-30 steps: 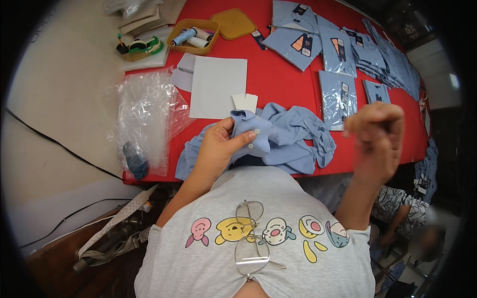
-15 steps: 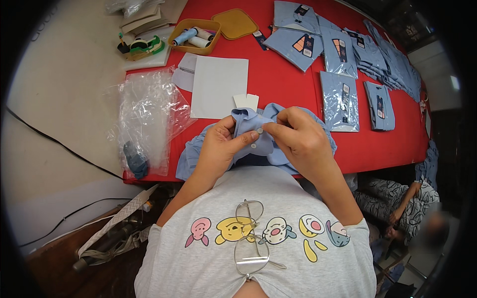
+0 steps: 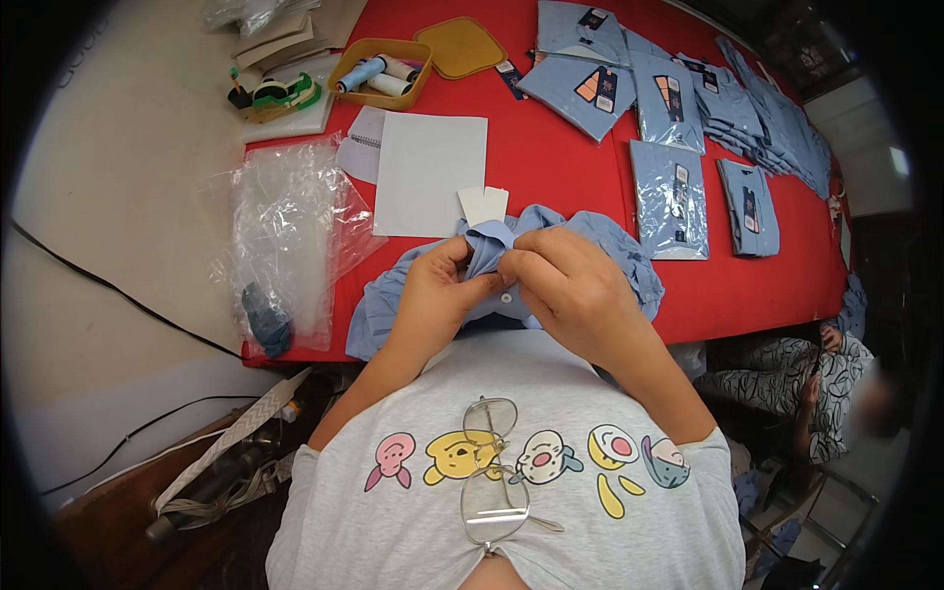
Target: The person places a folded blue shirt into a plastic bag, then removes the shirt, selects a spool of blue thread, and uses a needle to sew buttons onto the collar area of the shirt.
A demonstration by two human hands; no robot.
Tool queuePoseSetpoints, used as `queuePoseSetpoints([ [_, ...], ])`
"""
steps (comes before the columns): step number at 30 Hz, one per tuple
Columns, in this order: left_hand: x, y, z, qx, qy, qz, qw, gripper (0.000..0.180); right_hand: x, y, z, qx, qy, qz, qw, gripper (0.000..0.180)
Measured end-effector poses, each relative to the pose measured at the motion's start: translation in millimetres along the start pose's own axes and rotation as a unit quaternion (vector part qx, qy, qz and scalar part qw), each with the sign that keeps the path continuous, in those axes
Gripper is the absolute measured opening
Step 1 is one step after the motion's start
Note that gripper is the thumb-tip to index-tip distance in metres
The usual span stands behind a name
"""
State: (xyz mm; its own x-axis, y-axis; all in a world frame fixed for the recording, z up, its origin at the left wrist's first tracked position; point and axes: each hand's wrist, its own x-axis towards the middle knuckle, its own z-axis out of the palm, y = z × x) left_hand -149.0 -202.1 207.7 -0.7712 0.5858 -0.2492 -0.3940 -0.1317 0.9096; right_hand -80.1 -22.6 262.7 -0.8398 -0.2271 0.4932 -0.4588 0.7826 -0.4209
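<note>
A light blue shirt (image 3: 610, 241) lies bunched at the table's front edge, its collar and front raised between my hands. My left hand (image 3: 440, 285) is closed on the collar part, thumb on top and fingers behind the cloth. My right hand (image 3: 570, 285) pinches the same cloth from the right, its fingertips close to my left thumb. One white button (image 3: 506, 297) shows just below the fingertips. Any button between the fingers is hidden. A white card strip piece (image 3: 482, 205) lies just beyond the collar.
White cardboard (image 3: 430, 175) lies beyond my left hand, with clear plastic bags (image 3: 285, 226) to its left. A yellow tray (image 3: 380, 74) holds thread spools near a green tape dispenser (image 3: 285, 95). Packed, tagged shirts (image 3: 670, 197) cover the right side. Another person (image 3: 826, 393) is at lower right.
My right fingers have moved down and left onto the front, covering the upper button. The collar has folded over toward me. The person at lower right has shifted.
</note>
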Motion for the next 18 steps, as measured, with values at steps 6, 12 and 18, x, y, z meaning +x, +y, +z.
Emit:
queuePoseSetpoints([
  [6,-3,-1,-3,0.009,0.004,0.002,1.000,0.025,-8,11,9,0.064,-0.030,0.036,0.997,0.030],
  [12,-9,14,-17,0.127,-0.064,0.015,0.990,0.022,16,28,-13,0.233,0.005,0.132,0.963,0.022],
  [18,-11,49,-15,0.314,-0.220,0.139,0.913,0.021,25,77,22,0.455,-0.267,0.260,0.809,0.022],
])
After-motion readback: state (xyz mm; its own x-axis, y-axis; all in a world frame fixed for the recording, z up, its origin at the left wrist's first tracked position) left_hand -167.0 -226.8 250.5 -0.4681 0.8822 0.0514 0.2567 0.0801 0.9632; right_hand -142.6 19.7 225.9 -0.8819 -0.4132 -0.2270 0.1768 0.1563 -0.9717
